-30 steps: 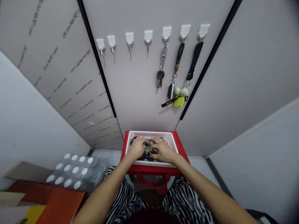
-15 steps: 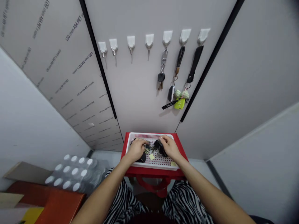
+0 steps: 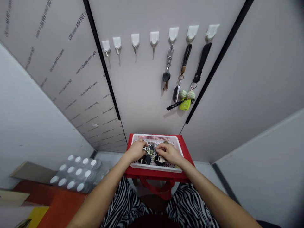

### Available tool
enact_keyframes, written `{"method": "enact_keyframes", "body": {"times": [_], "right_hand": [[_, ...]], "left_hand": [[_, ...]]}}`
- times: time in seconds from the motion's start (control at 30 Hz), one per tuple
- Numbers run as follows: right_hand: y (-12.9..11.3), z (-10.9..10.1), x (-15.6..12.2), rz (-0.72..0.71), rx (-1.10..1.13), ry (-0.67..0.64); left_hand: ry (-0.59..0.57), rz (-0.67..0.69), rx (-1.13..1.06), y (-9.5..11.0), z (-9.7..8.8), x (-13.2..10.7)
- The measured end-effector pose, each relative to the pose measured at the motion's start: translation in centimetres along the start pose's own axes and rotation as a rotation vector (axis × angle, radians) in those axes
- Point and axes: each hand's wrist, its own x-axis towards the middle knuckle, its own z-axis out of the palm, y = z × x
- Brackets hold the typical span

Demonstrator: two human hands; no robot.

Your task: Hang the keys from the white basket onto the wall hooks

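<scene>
Both my hands are inside a white plastic basket [image 3: 156, 168] that holds several keys and black fobs. My left hand [image 3: 137, 151] is at its left side, fingers closed on a bunch of keys [image 3: 148, 148] with silvery metal parts. From the right, my right hand [image 3: 170, 154] reaches in with thumb and fingertips pinched at the other side of the same bunch. A black key fob [image 3: 147, 159] lies just below the bunch. Under my right hand are a dark item and a pale one [image 3: 161, 159], too small to name.
The basket stands on a red box [image 3: 187, 152] with a red strap. White hooks [image 3: 154, 38] line the wall; three at the right carry a key chain [image 3: 166, 77], a braided strap [image 3: 186, 58] and a black strap [image 3: 202, 63]. Capped bottles [image 3: 78, 172] stand left.
My right hand has let go of the dark item and moved left to the keys. Silvery keys now show at my left fingertips. The view has shifted slightly.
</scene>
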Motion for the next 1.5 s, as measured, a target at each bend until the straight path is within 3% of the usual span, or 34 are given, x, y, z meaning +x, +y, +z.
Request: {"method": "enact_keyframes", "body": {"times": [0.1,0.23,0.33,0.4,0.57,0.77,0.97,1.13,1.3,1.5], "right_hand": [[0.1,0.1,0.0,-0.01,-0.031,0.019],[-0.1,0.3,0.3,-0.021,0.006,0.053],[-0.8,0.5,0.5,-0.039,0.111,0.11],[-1.4,0.7,0.7,-0.033,0.192,0.149],[-2.2,0.8,1.3,-0.025,0.229,0.212],[-3.3,-0.3,1.4,-0.06,0.168,0.256],[-5.1,-2.2,2.4,-0.141,0.091,0.317],[-8.3,-4.6,4.4,-0.207,0.129,0.362],[-12.7,-6.9,6.3,-0.282,0.108,0.464],[-16.4,-9.5,9.3,-0.412,0.103,0.597]], "left_hand": [[0.078,-0.081,-0.244,-0.4,-0.3,0.1],[0.058,-0.236,-0.725,-0.3,-1.0,0.2],[0.101,-0.223,-0.916,0.5,-0.9,0.3],[0.145,-0.174,-0.914,1.1,-0.6,0.4],[0.251,-0.025,-0.673,2.0,0.3,0.7],[0.226,-0.027,-0.802,2.6,-0.4,0.6],[0.37,-0.066,-0.829,3.1,-1.9,1.2],[0.475,-0.018,-0.869,3.8,-4.8,3.4],[0.565,0.019,-0.889,5.5,-9.2,5.6],[0.659,0.122,-0.909,7.2,-14.7,7.9]]}}
